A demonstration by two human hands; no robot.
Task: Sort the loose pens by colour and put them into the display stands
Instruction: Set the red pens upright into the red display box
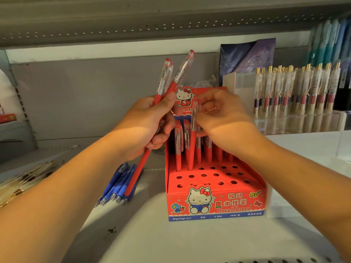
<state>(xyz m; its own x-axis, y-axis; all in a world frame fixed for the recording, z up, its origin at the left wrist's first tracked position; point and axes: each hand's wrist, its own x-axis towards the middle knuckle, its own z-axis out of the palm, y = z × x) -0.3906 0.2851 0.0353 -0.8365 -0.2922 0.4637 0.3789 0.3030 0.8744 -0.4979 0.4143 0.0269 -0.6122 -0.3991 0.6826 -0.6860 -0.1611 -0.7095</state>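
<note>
A: Grip, right hand [224,114]: fingertips pinched together on the clear cap of one slim red plastic pen [192,141]. Barrel upright, lower end at a hole in the red printed cardboard display stand [214,204]. Top higher than the seated neighbours, so probably not fully down.

B: Grip, left hand [150,120]: curled tight round a bundle of red clear-capped pens [171,85], caps up, held just left of the stand and above it.

A: Step in hand, by judgement: seating the single pen. Method?

B: Keep the barrel vertical and lower it straight. Release only once bottomed. Mind the clips of the pens alongside; easy to snag. Keep the bundle away from the stand's back card.

A: Position of stock relative to the grips?

B: Seated red pens: directly under the right hand, touching or nearly so. Empty round holes [216,175]: front rows, below the right wrist. Loose blue plastic pens [117,185]: flat on the white shelf [190,240], beside the stand, below the left hand, untouched. By colour, not for this stand.
</note>
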